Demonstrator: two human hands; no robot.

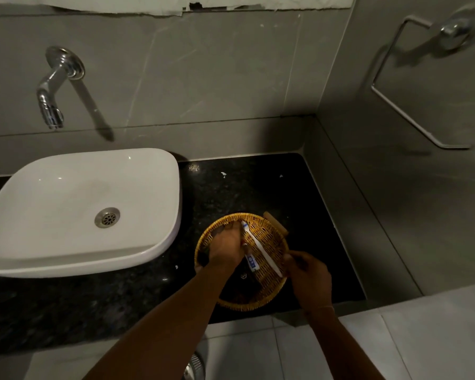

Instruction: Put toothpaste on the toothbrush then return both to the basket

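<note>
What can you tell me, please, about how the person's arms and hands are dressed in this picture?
Both forearms are bare, with no sleeves in view anywhere up to the bottom edge of the picture. The left hand wears no glove, and no ring or watch shows on it. The right hand is also ungloved; a thin, light-coloured thread or band circles its wrist. No other markings can be made out in the dim light.
</note>
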